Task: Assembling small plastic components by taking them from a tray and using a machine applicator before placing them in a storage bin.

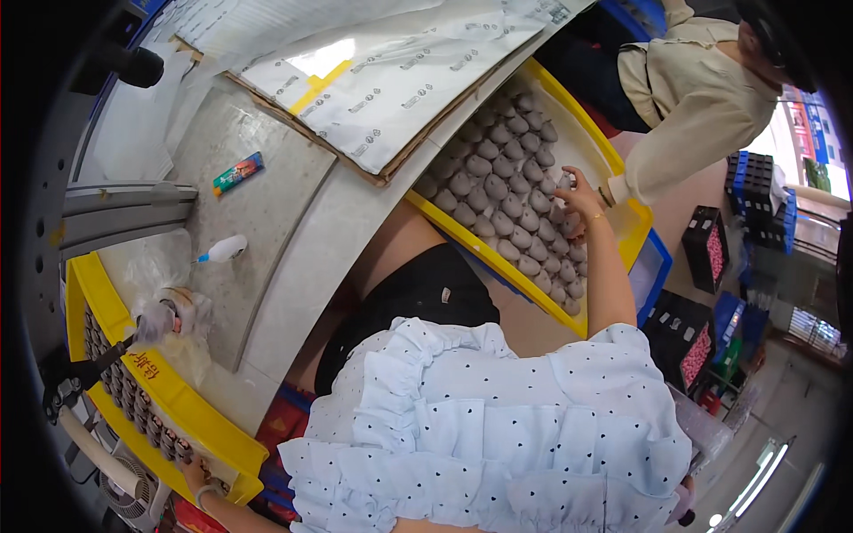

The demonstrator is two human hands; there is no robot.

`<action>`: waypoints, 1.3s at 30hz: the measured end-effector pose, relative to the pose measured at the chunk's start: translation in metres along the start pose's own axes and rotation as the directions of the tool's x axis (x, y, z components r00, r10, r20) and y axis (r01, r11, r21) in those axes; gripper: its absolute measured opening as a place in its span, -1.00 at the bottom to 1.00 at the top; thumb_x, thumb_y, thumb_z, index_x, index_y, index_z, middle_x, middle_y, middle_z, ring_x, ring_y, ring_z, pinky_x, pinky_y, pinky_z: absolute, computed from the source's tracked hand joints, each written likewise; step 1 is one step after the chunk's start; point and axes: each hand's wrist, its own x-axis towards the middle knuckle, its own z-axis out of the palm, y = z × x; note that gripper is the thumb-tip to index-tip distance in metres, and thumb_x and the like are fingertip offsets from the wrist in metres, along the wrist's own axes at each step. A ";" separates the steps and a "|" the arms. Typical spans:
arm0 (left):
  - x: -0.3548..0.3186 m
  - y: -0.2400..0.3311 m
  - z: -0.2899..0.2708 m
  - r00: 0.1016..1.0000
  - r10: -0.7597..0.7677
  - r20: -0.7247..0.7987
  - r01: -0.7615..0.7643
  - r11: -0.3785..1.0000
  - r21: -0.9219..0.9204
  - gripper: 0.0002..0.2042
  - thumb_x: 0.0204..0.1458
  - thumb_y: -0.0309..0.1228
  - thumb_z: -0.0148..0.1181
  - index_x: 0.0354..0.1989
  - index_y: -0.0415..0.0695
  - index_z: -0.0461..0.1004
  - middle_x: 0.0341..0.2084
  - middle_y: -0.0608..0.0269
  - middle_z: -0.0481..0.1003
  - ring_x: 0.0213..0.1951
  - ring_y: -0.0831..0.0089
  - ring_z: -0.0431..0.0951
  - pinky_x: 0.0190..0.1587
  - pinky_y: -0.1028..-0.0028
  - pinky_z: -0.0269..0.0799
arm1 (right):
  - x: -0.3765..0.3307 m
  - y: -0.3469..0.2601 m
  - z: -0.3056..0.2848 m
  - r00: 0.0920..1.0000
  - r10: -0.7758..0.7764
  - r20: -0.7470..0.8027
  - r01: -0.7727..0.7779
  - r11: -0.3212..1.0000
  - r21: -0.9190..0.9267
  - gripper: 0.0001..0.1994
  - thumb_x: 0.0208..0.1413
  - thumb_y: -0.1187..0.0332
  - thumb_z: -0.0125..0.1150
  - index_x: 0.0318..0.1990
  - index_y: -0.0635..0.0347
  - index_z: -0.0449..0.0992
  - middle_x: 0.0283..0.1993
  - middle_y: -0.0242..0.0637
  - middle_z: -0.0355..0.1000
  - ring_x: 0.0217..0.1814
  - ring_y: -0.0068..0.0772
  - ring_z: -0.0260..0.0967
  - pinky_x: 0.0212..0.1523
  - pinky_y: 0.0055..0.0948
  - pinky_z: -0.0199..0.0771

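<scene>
My right hand [582, 201] is over the right side of a yellow crate [498, 274] filled with rows of grey egg-shaped pieces [495, 187]. Its fingers curl closed around one of these pieces, partly hidden by the hand. At lower left, my left hand [193, 477] reaches into another yellow crate [191, 391], at the near end of rows of small dark pieces [142, 404]. The fingers of that hand are small and partly covered, so their grip is unclear.
A white bottle with a blue tip [224, 250] and a colourful tube [238, 173] lie on the grey worktop [267, 191]. Printed sheets on cardboard [400, 89] cover its far side. A co-worker in a beige shirt [702, 98] leans near the right crate. Black crates [706, 249] hold pink pieces.
</scene>
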 end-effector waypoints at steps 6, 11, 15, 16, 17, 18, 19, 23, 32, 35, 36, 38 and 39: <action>0.016 -0.049 -0.035 0.997 0.044 0.063 -0.042 0.999 -0.024 -0.59 0.07 -0.32 0.02 0.09 -0.14 0.17 -0.58 0.25 0.38 -0.67 0.49 0.33 -0.70 0.51 0.17 | 0.078 0.021 0.026 0.947 -0.051 -0.317 -0.123 0.856 -0.503 -0.43 -0.14 0.39 0.18 0.13 -0.09 0.23 -0.04 0.04 0.33 0.04 0.04 0.30 0.04 -0.24 0.33; -0.038 -0.031 -0.032 0.955 0.225 -0.194 -0.257 0.953 -0.158 -0.54 0.10 -0.26 0.02 0.15 -0.13 0.13 -0.38 0.16 0.41 -0.45 0.44 0.41 -0.51 0.49 0.28 | 0.118 0.034 0.016 0.943 0.016 -0.332 -0.206 0.811 -0.548 -0.55 -0.07 0.36 0.07 0.05 0.19 0.30 -0.05 0.02 0.37 0.05 0.01 0.31 0.07 -0.19 0.29; -0.175 0.034 -0.014 0.846 0.293 -0.446 -0.505 0.709 -0.492 -0.46 0.13 -0.20 -0.01 0.25 -0.07 0.02 -0.01 0.12 0.29 -0.04 0.33 0.38 -0.08 0.38 0.36 | 0.002 -0.139 0.031 0.672 -0.514 -0.534 0.470 0.852 -0.229 -0.77 -0.01 0.48 -0.02 -0.16 0.25 0.42 -0.17 -0.13 0.42 -0.14 -0.24 0.39 -0.12 -0.33 0.37; -0.202 0.058 0.002 0.814 0.351 -0.464 -0.578 0.580 -0.574 -0.44 0.13 -0.19 0.00 0.26 -0.06 0.00 0.03 0.11 0.25 0.00 0.28 0.36 0.01 0.32 0.29 | -0.038 -0.190 0.051 0.635 -0.531 -0.561 0.615 0.787 -0.049 -0.81 0.00 0.53 -0.03 -0.22 0.25 0.44 -0.21 -0.18 0.43 -0.21 -0.34 0.40 -0.18 -0.42 0.38; -0.225 0.081 0.013 0.766 0.412 -0.493 -0.641 0.433 -0.634 -0.42 0.13 -0.17 0.00 0.27 -0.05 -0.03 0.07 0.10 0.21 0.04 0.22 0.33 0.11 0.26 0.22 | -0.070 -0.224 0.074 0.602 -0.612 -0.513 0.745 0.661 0.086 -0.81 -0.03 0.56 0.01 -0.22 0.25 0.43 -0.24 -0.22 0.42 -0.24 -0.43 0.37 -0.22 -0.50 0.36; -0.228 0.090 0.030 0.726 0.505 -0.467 -0.647 0.271 -0.713 -0.40 0.12 -0.18 0.01 0.28 -0.04 -0.06 0.10 0.05 0.18 0.05 0.15 0.33 0.10 0.24 0.26 | -0.102 -0.252 0.100 0.546 -0.689 -0.477 0.833 0.510 0.216 -0.80 -0.06 0.59 0.04 -0.22 0.25 0.43 -0.27 -0.27 0.41 -0.28 -0.53 0.34 -0.25 -0.59 0.34; -0.229 0.095 0.047 0.665 0.592 -0.456 -0.624 0.105 -0.774 -0.38 0.12 -0.18 0.01 0.30 -0.02 -0.10 0.13 0.00 0.16 0.06 0.08 0.33 0.09 0.22 0.30 | -0.131 -0.280 0.129 0.526 -0.748 -0.406 0.849 0.431 0.306 -0.79 -0.08 0.61 0.06 -0.24 0.25 0.43 -0.28 -0.31 0.41 -0.30 -0.58 0.32 -0.27 -0.62 0.32; -0.264 0.163 0.117 0.644 0.758 -0.097 0.000 -0.128 -0.992 -0.36 0.07 -0.23 0.08 0.29 0.08 -0.10 0.07 -0.18 0.20 0.01 -0.11 0.36 -0.10 0.20 0.51 | -0.182 -0.360 0.208 0.390 -0.921 -0.028 0.877 0.361 0.317 -0.53 -0.12 0.37 0.30 -0.01 0.18 0.32 -0.13 -0.26 0.40 -0.02 -0.34 0.29 -0.06 -0.41 0.27; -0.274 0.203 0.180 0.529 0.844 0.087 0.221 -0.038 -0.975 -0.30 0.00 -0.35 0.19 0.24 0.07 -0.14 0.03 -0.05 0.23 0.08 -0.04 0.32 0.09 0.20 0.33 | -0.221 -0.384 0.259 0.211 -0.766 0.607 0.292 0.642 0.709 -0.68 0.03 0.50 0.14 -0.02 0.26 0.34 -0.12 -0.37 0.37 -0.03 -0.52 0.30 0.01 -0.49 0.25; -0.275 0.207 0.183 0.569 0.822 0.013 -0.096 0.082 -0.992 -0.25 -0.11 -0.46 0.27 0.18 0.08 -0.14 -0.03 0.04 0.26 0.03 0.07 0.38 0.04 0.29 0.36 | -0.243 -0.377 0.233 0.199 -0.756 0.623 0.243 0.654 0.716 -0.68 -0.03 0.58 0.15 -0.06 0.27 0.38 -0.12 -0.35 0.38 -0.06 -0.50 0.30 -0.01 -0.48 0.26; -0.274 0.209 0.184 0.543 0.839 -0.021 -0.170 0.085 -0.982 -0.26 -0.11 -0.51 0.26 0.16 0.08 -0.14 -0.04 0.06 0.27 -0.01 0.14 0.40 0.00 0.33 0.36 | -0.247 -0.378 0.224 0.196 -0.754 0.627 0.245 0.657 0.713 -0.68 -0.03 0.58 0.15 -0.06 0.27 0.38 -0.12 -0.35 0.38 -0.06 -0.50 0.30 -0.01 -0.48 0.26; -0.272 0.207 0.186 0.530 0.846 -0.056 -0.243 0.088 -0.966 -0.26 -0.11 -0.55 0.25 0.14 0.08 -0.15 -0.05 0.08 0.27 -0.04 0.21 0.41 -0.03 0.37 0.37 | -0.253 -0.378 0.214 0.122 -0.917 0.381 0.773 0.329 0.543 -0.66 -0.18 0.60 0.26 -0.16 0.13 0.49 -0.22 -0.30 0.41 -0.13 -0.36 0.33 -0.08 -0.49 0.28; -0.273 0.207 0.186 0.530 0.847 -0.051 -0.235 0.089 -0.968 -0.27 -0.12 -0.55 0.25 0.14 0.07 -0.14 -0.05 0.07 0.27 -0.06 0.24 0.42 -0.05 0.38 0.36 | -0.255 -0.378 0.210 0.118 -0.915 0.386 0.772 0.329 0.543 -0.66 -0.18 0.60 0.26 -0.16 0.13 0.49 -0.22 -0.30 0.41 -0.13 -0.36 0.33 -0.08 -0.49 0.28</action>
